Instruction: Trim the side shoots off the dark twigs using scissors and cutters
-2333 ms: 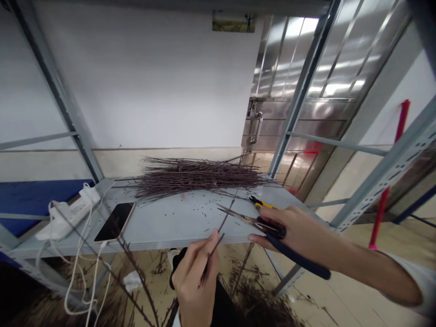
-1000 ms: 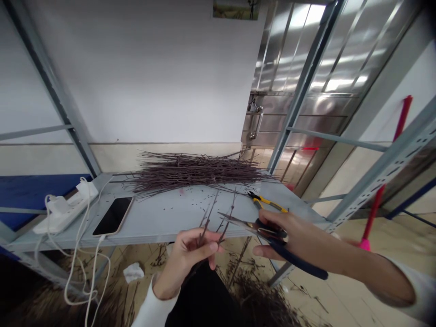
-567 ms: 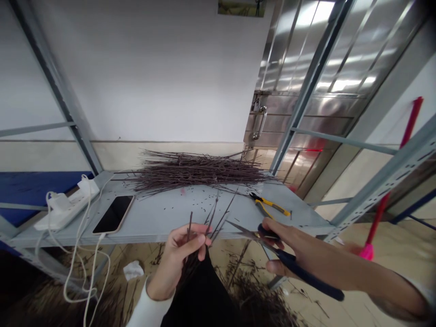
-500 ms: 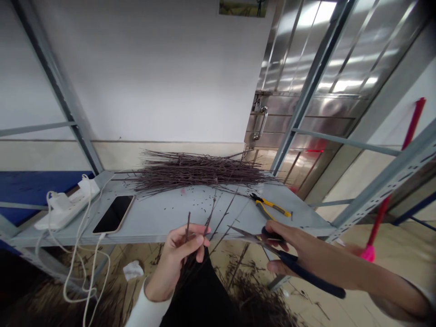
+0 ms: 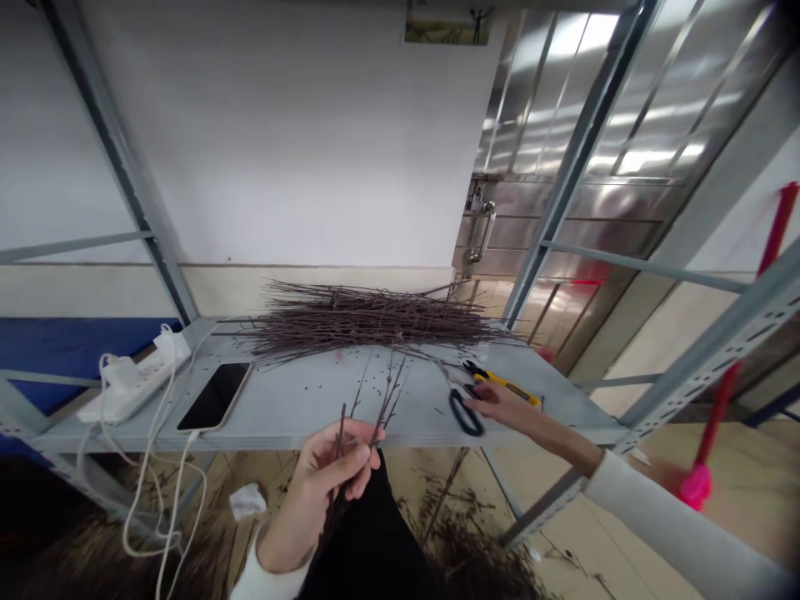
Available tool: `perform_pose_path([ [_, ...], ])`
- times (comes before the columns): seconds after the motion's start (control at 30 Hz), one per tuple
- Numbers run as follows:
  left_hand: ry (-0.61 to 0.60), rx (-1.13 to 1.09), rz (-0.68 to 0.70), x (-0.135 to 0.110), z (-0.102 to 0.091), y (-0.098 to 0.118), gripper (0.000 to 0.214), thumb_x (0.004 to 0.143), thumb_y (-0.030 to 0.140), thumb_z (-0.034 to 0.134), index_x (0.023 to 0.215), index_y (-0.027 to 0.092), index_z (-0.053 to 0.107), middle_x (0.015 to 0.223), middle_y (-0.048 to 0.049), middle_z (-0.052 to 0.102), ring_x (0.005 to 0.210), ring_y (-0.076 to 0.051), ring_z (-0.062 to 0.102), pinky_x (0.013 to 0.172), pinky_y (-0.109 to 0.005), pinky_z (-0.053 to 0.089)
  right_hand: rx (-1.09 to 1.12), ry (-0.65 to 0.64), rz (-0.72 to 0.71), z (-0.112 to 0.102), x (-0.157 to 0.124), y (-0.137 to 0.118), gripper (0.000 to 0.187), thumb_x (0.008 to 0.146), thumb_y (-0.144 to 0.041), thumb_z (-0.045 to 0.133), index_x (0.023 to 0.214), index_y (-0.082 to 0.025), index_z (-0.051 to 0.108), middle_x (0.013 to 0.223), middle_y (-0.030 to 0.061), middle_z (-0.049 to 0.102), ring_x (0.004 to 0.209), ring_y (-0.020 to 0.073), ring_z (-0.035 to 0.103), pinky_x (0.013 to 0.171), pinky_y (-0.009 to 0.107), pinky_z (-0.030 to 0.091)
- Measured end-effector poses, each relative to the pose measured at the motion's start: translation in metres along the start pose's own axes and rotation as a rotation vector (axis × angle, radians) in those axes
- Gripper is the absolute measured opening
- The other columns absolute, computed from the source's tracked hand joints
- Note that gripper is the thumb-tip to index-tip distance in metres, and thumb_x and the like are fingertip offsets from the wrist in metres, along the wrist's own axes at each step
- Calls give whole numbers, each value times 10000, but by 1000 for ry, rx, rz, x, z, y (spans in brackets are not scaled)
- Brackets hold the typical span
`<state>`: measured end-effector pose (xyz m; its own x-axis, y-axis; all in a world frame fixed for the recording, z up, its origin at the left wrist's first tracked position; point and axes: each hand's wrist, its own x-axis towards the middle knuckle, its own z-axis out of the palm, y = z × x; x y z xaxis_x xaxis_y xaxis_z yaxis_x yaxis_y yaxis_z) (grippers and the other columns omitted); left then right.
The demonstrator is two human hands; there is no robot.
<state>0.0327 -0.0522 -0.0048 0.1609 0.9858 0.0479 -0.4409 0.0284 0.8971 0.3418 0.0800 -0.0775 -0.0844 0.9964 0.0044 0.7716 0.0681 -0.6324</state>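
Observation:
My left hand (image 5: 341, 467) is closed around a few thin dark brown twigs (image 5: 386, 398), held upright in front of the shelf's front edge. Their lower ends run down over the dark clothing on my lap. My right hand (image 5: 500, 404) reaches over the shelf, its fingers at the dark blue handles of a pair of scissors (image 5: 466, 415). The scissors' blades point away from me, towards the twig pile. Right beside them, partly behind my right hand, are yellow and black pliers (image 5: 516, 392).
A long pile of twigs (image 5: 368, 321) spans the back of the grey metal shelf (image 5: 281, 408). To the left are a phone (image 5: 216, 397) and a white power strip (image 5: 134, 379) with hanging cables. Twig scraps (image 5: 481, 558) and crumpled white paper (image 5: 247, 500) litter the floor.
My right hand has carried the scissors from beside the held twigs forward onto the shelf, next to the pliers. My left hand keeps its hold on the twigs.

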Motion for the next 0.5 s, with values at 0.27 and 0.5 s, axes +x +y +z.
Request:
perform_pose_path([
  [0.27,32,13,3,-2,-4,2,238,656,340,787,771,144,715,569,5,602,397,-23,352,430,-212,165,-274,91,-23,3,33,18,327,793,-304,548,1077,-143,557,1187,176,540,1146,291,515,1005,406,364],
  [0.5,21,15,-8,-3,-8,-2,245,665,354,776,776,145,711,597,-13,620,401,-35,361,431,-223,162,-475,116,204,0,27,53,463,795,-394,549,1163,-115,520,1244,248,502,1176,416,462,907,519,372],
])
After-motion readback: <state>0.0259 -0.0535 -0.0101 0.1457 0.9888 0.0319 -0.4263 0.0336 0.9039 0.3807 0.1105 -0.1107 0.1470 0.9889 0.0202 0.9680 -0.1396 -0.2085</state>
